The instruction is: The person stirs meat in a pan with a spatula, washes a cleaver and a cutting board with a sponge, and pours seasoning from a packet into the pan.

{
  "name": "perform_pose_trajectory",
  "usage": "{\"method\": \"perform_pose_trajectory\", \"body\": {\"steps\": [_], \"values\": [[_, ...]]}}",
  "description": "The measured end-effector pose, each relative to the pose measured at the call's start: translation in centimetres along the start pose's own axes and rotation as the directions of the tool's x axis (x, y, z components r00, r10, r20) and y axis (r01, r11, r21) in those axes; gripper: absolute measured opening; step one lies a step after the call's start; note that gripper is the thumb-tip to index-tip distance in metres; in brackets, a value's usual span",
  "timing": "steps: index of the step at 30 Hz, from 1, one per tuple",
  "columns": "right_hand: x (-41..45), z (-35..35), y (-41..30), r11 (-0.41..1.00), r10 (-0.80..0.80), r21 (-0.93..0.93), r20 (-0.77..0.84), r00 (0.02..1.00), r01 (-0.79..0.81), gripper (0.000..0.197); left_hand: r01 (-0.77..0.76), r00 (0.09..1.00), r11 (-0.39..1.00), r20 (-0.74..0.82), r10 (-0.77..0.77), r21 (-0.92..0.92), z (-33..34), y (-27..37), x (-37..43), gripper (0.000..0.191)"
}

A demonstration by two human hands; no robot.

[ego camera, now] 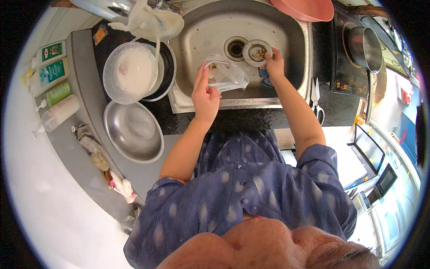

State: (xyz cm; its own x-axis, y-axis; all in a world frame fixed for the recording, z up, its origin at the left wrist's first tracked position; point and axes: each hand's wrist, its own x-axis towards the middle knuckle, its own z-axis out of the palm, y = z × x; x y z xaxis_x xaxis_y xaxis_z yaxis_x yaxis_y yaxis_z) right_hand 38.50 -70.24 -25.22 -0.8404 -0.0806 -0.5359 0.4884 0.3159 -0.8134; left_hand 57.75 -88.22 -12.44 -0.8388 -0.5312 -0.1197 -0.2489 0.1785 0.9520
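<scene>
My left hand (206, 97) grips the edge of a clear plastic bag (231, 79), which hangs open over the near part of the steel sink (201, 37). Dark bits of food waste cling inside the bag. Between the thumb and fingers of my right hand (276, 64) is a round sink strainer (250, 50), tilted, with brownish scraps in it. The strainer overlaps the right side of the drain hole (235, 48), just beyond the bag's far edge. A blue cloth or sponge (266, 80) lies on the sink floor under my right wrist, partly hidden.
Left of the sink stand a plastic tub (116, 77) of whitish liquid and a steel bowl (134, 131). A cloth (164, 25) hangs over the tap. Right are scissors (315, 97), a pink basin (305, 10) and a steel pot (366, 50) on a cooktop (347, 79). Several bottles (55, 74) line the left ledge.
</scene>
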Motion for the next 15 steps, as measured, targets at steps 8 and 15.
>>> {"method": "perform_pose_trajectory", "body": {"steps": [8, 15], "values": [[-5.6, 2.1, -4.9, 0.861, -0.509, 0.091, 0.134, 0.850, 0.501, 0.028, 0.180, 0.977, 0.977, -0.093, -0.191, -0.116, 0.0, -1.0, 1.4, 0.070], [-8.0, 0.7, -8.5, 0.348, -0.813, -0.305, 0.374, 0.447, 0.887, 0.015, 0.327, 0.940, 0.944, 0.094, -0.329, 0.035, 1.5, 0.4, 4.9, 0.071]]}}
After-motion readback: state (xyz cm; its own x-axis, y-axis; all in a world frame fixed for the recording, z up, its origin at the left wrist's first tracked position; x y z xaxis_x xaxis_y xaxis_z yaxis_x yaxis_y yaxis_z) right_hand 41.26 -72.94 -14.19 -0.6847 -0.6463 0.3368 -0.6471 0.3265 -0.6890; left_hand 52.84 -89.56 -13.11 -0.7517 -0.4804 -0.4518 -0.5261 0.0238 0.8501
